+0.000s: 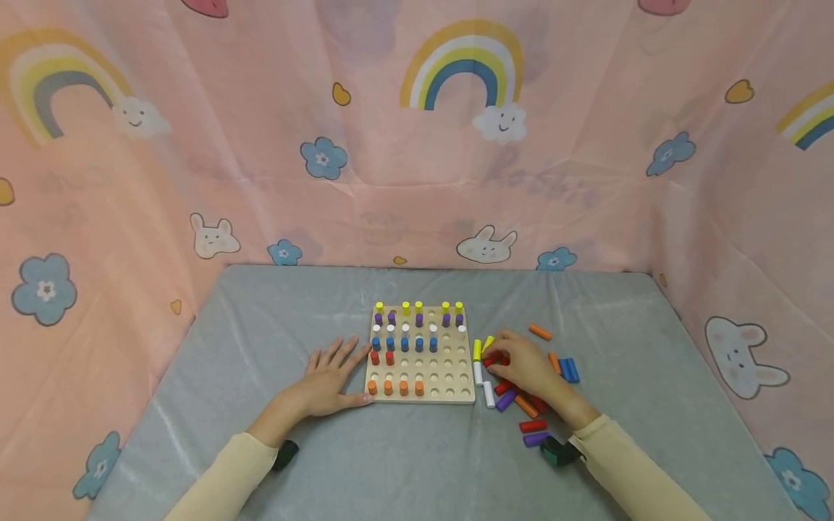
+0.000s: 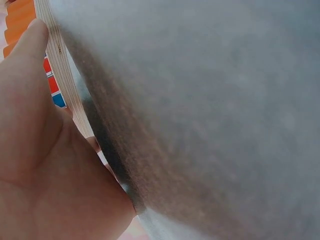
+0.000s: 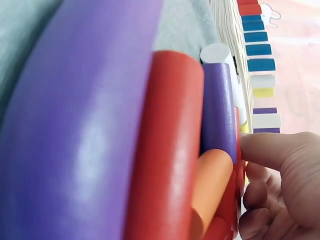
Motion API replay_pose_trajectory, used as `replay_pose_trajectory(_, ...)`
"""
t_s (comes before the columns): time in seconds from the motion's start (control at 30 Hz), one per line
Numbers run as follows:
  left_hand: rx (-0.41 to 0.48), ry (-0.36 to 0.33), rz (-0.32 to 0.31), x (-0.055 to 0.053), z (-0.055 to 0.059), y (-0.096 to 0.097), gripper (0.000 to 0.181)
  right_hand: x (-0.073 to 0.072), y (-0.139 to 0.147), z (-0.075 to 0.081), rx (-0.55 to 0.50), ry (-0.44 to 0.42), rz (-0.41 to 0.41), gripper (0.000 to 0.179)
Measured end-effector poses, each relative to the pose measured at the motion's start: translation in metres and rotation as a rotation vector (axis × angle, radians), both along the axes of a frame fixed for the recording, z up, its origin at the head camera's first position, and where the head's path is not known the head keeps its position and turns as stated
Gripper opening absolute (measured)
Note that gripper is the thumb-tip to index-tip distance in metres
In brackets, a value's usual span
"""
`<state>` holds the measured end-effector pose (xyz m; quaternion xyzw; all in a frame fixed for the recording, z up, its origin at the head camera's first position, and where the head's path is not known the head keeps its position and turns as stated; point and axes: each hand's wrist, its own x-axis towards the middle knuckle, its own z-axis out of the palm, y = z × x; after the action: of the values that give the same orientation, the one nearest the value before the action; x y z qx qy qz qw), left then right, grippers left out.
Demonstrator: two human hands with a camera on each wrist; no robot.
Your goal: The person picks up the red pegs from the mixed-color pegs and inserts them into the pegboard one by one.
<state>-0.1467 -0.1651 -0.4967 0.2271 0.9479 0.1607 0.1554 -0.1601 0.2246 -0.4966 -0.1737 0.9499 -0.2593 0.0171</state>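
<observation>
A wooden peg board stands in the middle of the table, with rows of yellow, purple, white, blue, red and orange pegs upright in its holes. My left hand lies spread on the table at the board's left side, its thumb against the near left corner. On the board's right, my right hand reaches into a loose pile of pegs. Its thumb and fingers pinch a red peg, partly hidden by the hand. Beside it lie yellow pegs and white pegs.
Nearer the right wrist are a purple peg, an orange peg and a red peg. Blue pegs lie right of the hand, and a single orange peg lies farther back. A pink patterned cloth hangs behind the grey table.
</observation>
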Motion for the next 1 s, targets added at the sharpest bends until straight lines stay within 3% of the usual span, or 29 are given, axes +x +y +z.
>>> replay_pose_trajectory(0.4, 0.054, 0.010, -0.003, -0.001, -0.008, -0.003, 0.098, -0.003, 0.002, 0.002, 0.039, -0.016, 0.033, 0.015)
replay_pose_trajectory(1.0, 0.048, 0.027, 0.009, -0.003, -0.016, -0.004, 0.097, -0.002, -0.004, 0.002, -0.089, 0.093, 0.011, 0.015)
